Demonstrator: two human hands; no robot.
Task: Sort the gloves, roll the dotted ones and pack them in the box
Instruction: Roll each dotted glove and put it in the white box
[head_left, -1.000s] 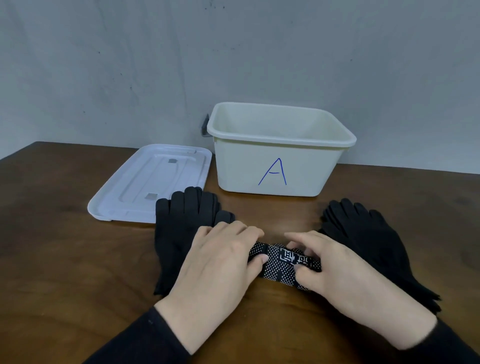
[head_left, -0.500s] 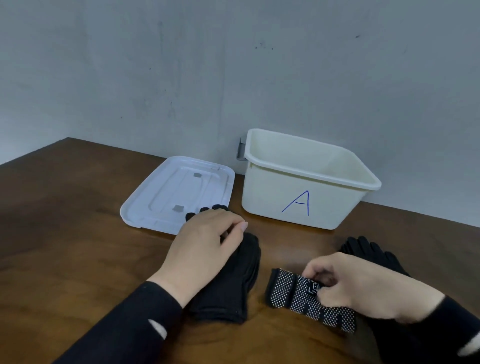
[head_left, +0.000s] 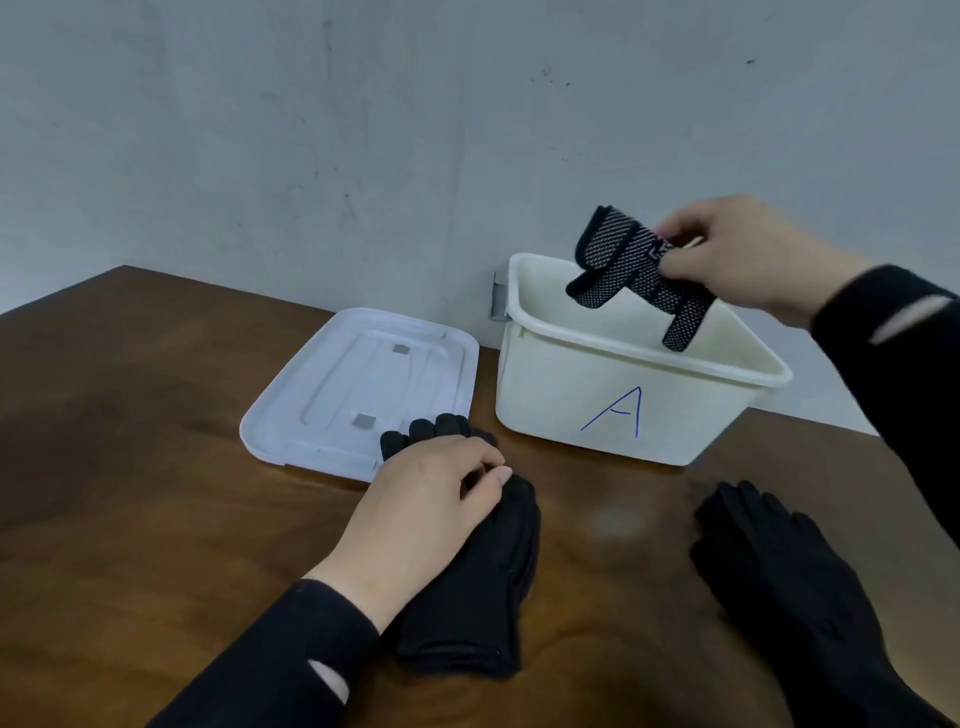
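My right hand (head_left: 748, 254) pinches the dotted black glove roll (head_left: 631, 270) and holds it in the air over the open cream box (head_left: 613, 410) marked with a blue "A". The roll has partly come loose, and one end hangs down inside the box's opening. My left hand (head_left: 421, 514) rests palm down, fingers curled, on a stack of plain black gloves (head_left: 483, 587) lying in front of the box's left corner. A second pile of plain black gloves (head_left: 784, 582) lies on the table at the right.
The box's white lid (head_left: 332, 395) lies flat on the brown wooden table (head_left: 130, 467), left of the box; the left glove stack's fingertips overlap its near corner. A grey wall stands right behind the box. A metal clip (head_left: 498, 299) sticks out at the box's back left.
My right hand lifted the dotted roll off the table and carried it up over the box, where it loosened. My left hand moved from the roll onto the left glove stack and stayed.
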